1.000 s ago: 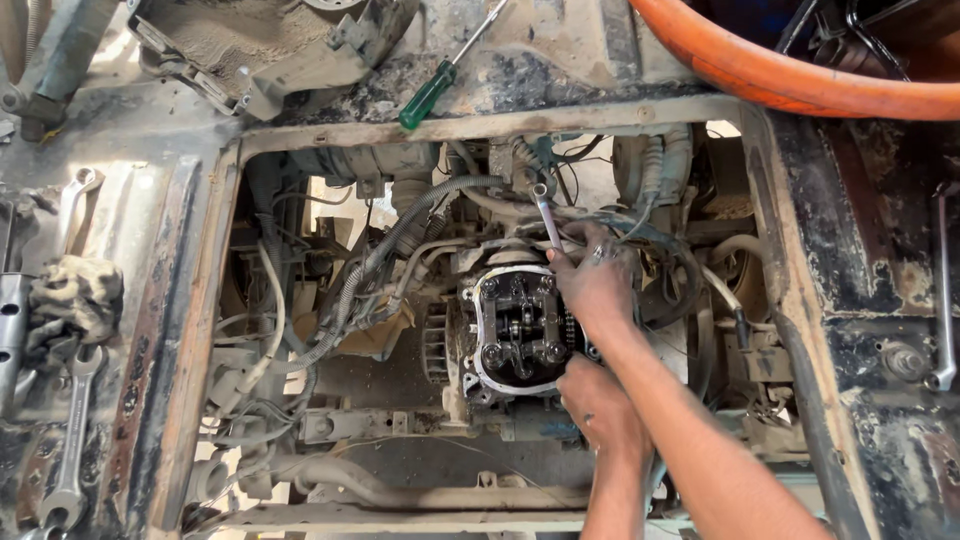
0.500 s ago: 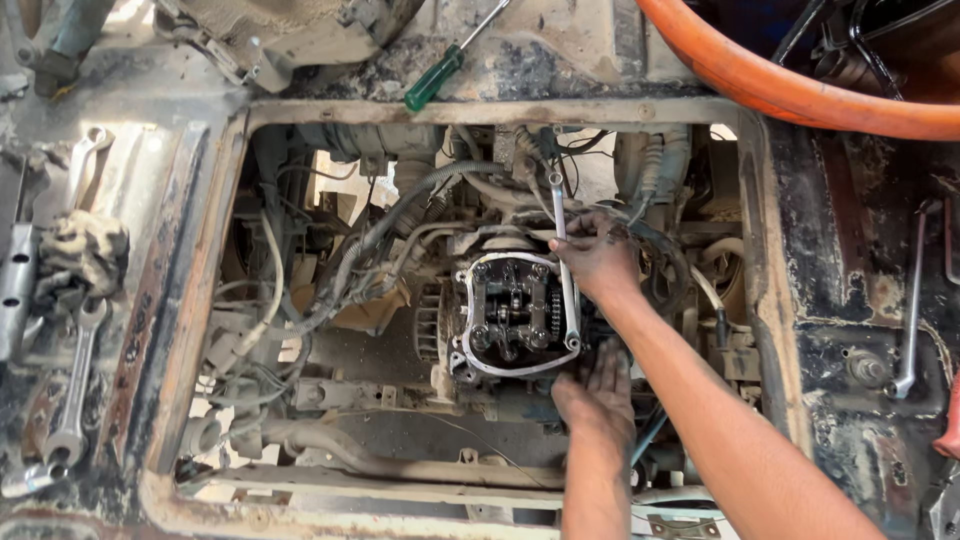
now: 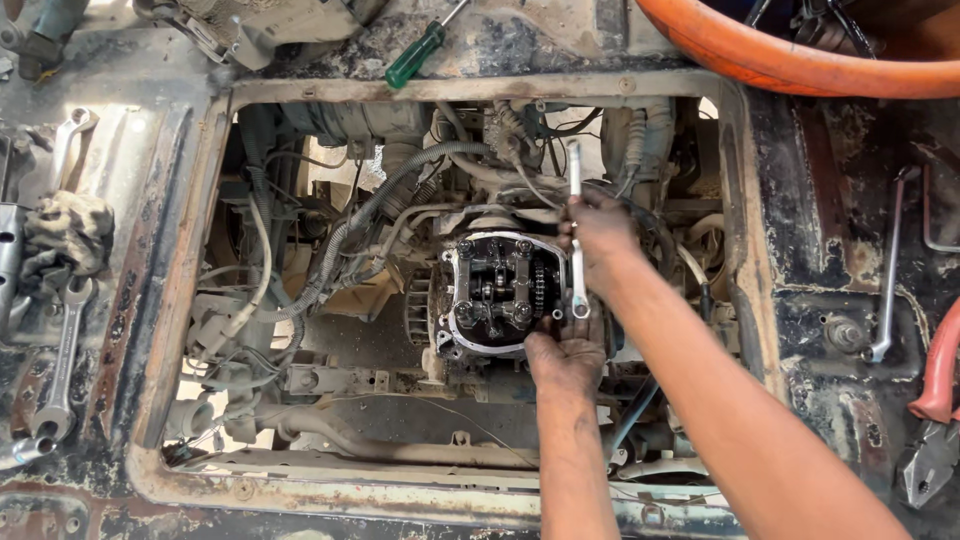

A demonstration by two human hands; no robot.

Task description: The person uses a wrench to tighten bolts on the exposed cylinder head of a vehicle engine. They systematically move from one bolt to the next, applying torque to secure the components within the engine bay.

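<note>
The right hand (image 3: 600, 235) has its fingers closed around a long spanner (image 3: 576, 240), standing upright. The spanner's ring end sits just below them, beside the open engine top (image 3: 495, 290). The left hand (image 3: 565, 355) presses there, fingers curled, holding nothing. Keep the ring seated and turn slowly.

Head view, steeply down, close.

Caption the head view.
Right hand holds a wrench beside the open engine head; left hand rests below.
</note>
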